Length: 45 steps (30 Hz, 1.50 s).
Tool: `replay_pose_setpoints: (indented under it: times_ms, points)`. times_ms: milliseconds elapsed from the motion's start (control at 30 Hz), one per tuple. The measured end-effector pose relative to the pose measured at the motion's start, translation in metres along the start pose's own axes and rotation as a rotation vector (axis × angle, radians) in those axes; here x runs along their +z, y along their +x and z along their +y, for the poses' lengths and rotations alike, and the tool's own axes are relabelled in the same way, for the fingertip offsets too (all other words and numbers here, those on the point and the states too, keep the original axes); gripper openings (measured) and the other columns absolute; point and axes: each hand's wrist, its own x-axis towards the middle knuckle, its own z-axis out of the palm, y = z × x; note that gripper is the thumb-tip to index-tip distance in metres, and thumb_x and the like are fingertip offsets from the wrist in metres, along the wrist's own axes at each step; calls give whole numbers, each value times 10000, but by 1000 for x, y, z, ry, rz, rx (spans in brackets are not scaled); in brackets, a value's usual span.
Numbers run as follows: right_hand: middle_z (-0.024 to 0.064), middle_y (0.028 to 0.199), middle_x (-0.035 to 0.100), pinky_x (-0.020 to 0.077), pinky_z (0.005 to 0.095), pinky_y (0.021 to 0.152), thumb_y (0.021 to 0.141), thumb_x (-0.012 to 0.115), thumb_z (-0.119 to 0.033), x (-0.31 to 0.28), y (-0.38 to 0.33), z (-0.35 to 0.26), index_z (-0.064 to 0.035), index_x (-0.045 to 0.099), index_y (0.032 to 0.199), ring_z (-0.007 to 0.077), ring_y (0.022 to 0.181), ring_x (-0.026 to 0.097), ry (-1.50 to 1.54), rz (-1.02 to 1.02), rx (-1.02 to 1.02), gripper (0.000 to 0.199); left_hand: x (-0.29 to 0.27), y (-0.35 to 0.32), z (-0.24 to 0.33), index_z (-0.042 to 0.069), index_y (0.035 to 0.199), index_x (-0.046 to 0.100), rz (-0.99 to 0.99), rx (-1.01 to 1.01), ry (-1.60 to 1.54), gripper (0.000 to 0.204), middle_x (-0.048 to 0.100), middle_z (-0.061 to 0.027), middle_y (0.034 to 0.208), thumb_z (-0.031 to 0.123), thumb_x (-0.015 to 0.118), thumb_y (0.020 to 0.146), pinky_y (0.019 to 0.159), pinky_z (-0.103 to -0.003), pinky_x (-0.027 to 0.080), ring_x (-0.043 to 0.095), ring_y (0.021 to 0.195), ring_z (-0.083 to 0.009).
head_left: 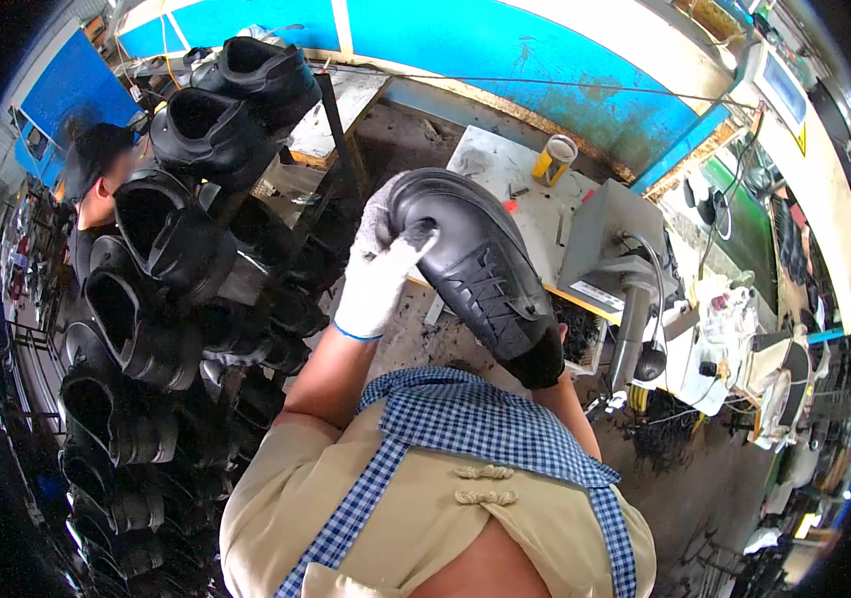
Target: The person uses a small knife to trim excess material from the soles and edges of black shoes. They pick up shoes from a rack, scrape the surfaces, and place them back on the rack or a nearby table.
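A black lace-up shoe is held up in front of my chest, its toe pointing up and away and its ankle end toward me. My left hand, in a white knitted glove with a blue cuff edge, grips the toe end, with the thumb across the upper near the front. The thumb tip looks dark. Behind the ankle end, my right hand shows only as a sliver of skin against the shoe. The shoe hides its fingers, so its grip cannot be made out.
At left stands a tall rack of black shoes, several rows high. Ahead lies a white worktable with a yellow container and a grey metal machine. A metal cylinder stands at right. A co-worker is beyond the rack.
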Motion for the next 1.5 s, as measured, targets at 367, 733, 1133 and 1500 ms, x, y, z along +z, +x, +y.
replay_pose_setpoints:
  times_ms: [367, 733, 1133, 1500]
  points:
    - [3, 786, 604, 382, 227, 505, 839, 717, 0, 116, 15, -89, -36, 695, 1049, 67, 595, 495, -1182, 61, -696, 214, 3, 1, 4, -31, 1266, 567, -437, 165, 457, 697, 611, -149, 1226, 218, 832, 671, 998, -354, 451, 594, 1125, -233]
    - [24, 856, 514, 521, 334, 532, 750, 648, -149, 204, 6, -160, -101, 598, 837, 174, 726, 627, -2411, -591, -465, 111, 28, 1, -9, -1, 1209, 600, -750, 194, 603, 569, 661, -183, 1133, 276, 781, 746, 908, -379, 504, 663, 1016, -305]
    - [61, 790, 504, 506, 355, 531, 702, 704, -158, 194, 17, -146, -56, 516, 757, 202, 656, 605, -2479, -676, -413, 221, 37, 0, -12, -14, 1227, 582, -874, 106, 489, 550, 660, -165, 1132, 162, 741, 731, 921, -349, 494, 651, 1036, -281]
    - [6, 732, 492, 366, 244, 525, 737, 601, 11, 129, 26, -129, -39, 512, 788, 81, 590, 442, -1330, -324, -271, 115, 18, 1, -17, -14, 1214, 609, -734, 21, 437, 632, 643, -148, 1178, 223, 846, 678, 974, -347, 455, 612, 1086, -211]
